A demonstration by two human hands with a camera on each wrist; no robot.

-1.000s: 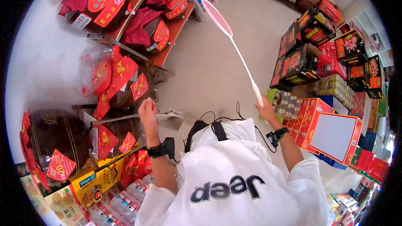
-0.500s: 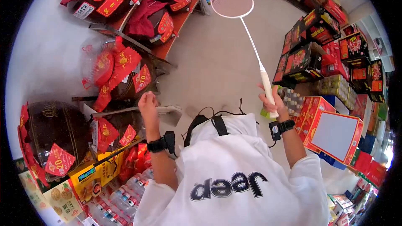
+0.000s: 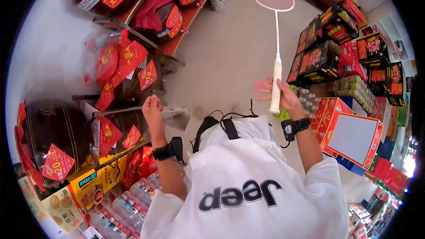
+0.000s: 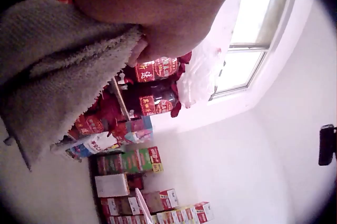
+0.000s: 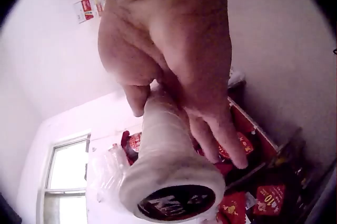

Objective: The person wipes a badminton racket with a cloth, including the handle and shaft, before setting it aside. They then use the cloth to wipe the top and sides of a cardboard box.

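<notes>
A white badminton racket (image 3: 277, 44) with a pinkish string bed points away from the body over the floor. My right hand (image 3: 290, 97) holds it by its pale wrapped handle, between thumb and palm, the other fingers extended to the left. From the right wrist view, the butt cap (image 5: 174, 197) faces the camera and the handle passes beside the thumb (image 5: 138, 100). My left hand (image 3: 152, 110) is raised with loosely curled fingers and nothing visible in it. A grey cloth (image 3: 177, 118) hangs close beside it, overlapping the hand (image 4: 168, 8) in the left wrist view.
Big dark jars (image 3: 57, 137) with red tags line the shelves at left, bottled drinks (image 3: 124, 208) below. Black-and-red cartons (image 3: 318, 62), small bottles (image 3: 307, 99) and a red-edged box (image 3: 352, 139) stand at right. Floor (image 3: 221, 48) lies between.
The racket has swung from leaning left, nearly edge-on, to almost straight ahead with its face showing. The right-hand fingers have spread off the handle. The left hand has barely moved.
</notes>
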